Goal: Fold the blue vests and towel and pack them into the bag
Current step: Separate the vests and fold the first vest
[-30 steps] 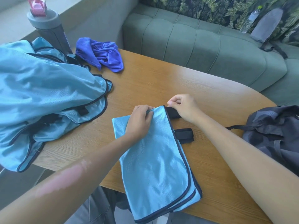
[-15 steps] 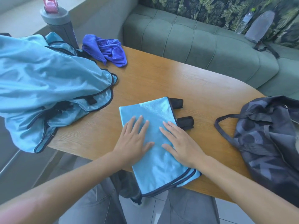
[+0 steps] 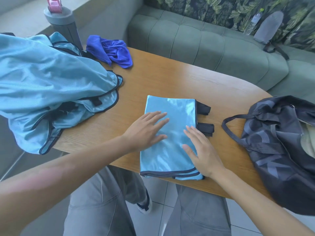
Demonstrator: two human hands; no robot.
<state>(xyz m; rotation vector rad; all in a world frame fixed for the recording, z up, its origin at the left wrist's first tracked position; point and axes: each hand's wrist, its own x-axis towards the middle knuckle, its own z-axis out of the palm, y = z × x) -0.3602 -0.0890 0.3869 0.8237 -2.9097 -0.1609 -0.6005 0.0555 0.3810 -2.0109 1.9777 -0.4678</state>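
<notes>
A light blue vest [image 3: 172,108] with black trim lies folded into a rectangle at the wooden table's [image 3: 170,77] near edge, two black straps sticking out on its right. My left hand [image 3: 146,130] lies flat on its left half with straight fingers. My right hand [image 3: 201,149] presses flat on its right half. A heap of unfolded light blue vests [image 3: 47,86] covers the table's left end. A crumpled royal blue towel [image 3: 110,50] sits at the far left. The dark patterned bag [image 3: 279,147] lies open at the right, its handle looped toward the vest.
A grey bottle with a pink lid [image 3: 61,23] stands behind the vest heap. A green sofa [image 3: 204,41] runs along the table's far side, with a plastic bottle [image 3: 254,23] and a grey pouch [image 3: 269,26] on it. My legs show below the table edge.
One second ago both hands pinched the vest's far edge. They have since come down flat on the folded vest, and the view has shifted so the bag shows more fully.
</notes>
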